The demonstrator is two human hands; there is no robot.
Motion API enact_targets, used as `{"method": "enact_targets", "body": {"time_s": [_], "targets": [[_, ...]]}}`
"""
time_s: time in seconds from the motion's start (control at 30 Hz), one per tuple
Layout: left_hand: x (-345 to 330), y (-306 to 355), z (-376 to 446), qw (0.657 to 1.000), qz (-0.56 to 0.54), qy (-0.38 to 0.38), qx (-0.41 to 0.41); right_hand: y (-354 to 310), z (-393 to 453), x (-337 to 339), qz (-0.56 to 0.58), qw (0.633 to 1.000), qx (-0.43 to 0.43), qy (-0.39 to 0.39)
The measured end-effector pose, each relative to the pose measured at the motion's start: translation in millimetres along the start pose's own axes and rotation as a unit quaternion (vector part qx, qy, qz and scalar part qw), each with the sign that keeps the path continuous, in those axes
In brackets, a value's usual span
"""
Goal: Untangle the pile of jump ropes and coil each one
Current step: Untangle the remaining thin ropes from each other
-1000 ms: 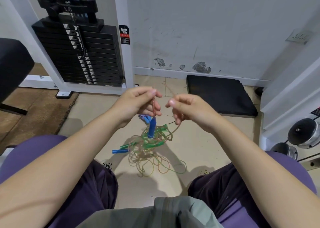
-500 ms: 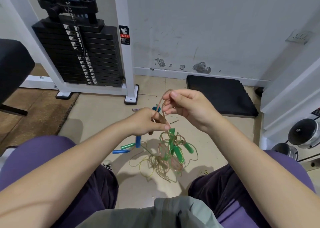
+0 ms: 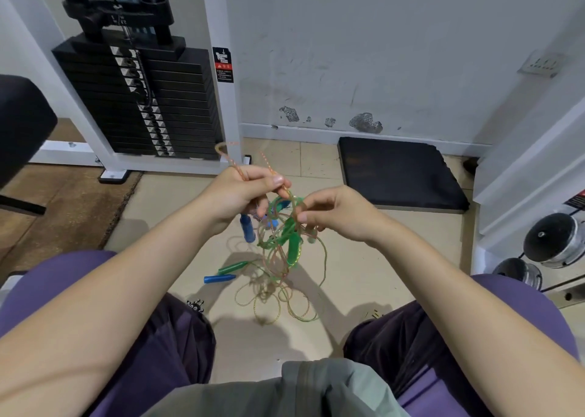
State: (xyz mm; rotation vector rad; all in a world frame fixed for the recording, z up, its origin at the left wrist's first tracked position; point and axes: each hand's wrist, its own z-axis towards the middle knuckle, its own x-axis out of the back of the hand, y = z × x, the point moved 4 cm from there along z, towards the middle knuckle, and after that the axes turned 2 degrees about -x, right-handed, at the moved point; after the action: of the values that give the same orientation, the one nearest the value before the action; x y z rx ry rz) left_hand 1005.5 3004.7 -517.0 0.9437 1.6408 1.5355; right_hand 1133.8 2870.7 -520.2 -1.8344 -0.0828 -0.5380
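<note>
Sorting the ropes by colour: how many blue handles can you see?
2 plainly: one blue handle hanging just below the left hand, another lying on the floor beside a green handle. Bluish bits inside the tangle may hide more.

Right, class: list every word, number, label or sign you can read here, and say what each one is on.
Nothing can be read here.
Warning sticker on the white machine post: pictogram, red band, small print, all blurred.
Plates on the weight stack: white tags, numbers unreadable.
Red label at the right edge: cut off, unreadable.
</note>
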Motion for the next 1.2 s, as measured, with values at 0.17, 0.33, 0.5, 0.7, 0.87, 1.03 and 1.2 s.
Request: {"method": "enact_targets", "body": {"time_s": [0.17,0.33,0.5,0.7,0.87,1.03,1.2], "targets": [[23,2,0,0.996,0.012,0.083,0.024,-3,-2,20,0.047,0.995,0.01,0.083],[29,-2,-7,0.977,0.194,0.07,0.059,-4,-7,38,0.081,0.988,0.018,0.129],[26,-13,-9,0.969,0.231,0.014,0.087,-4,-7,35,0.1,0.989,0.023,0.109],[49,-17,-4,0.879,0.422,0.181,0.127,-9,-6,28,0.126,0.986,0.025,0.104],[33,4,-4,0.905,0.352,0.208,-0.115,-11,-3,19,0.166,0.982,0.019,0.092],[-19,-16,-9,0.95,0.3,-0.082,-0.036,-9,0,9,0.224,0.971,0.012,0.078],[-18,-20,-4,0.98,0.186,-0.069,0.003,-10,0,10,0.263,0.962,0.01,0.07]]}}
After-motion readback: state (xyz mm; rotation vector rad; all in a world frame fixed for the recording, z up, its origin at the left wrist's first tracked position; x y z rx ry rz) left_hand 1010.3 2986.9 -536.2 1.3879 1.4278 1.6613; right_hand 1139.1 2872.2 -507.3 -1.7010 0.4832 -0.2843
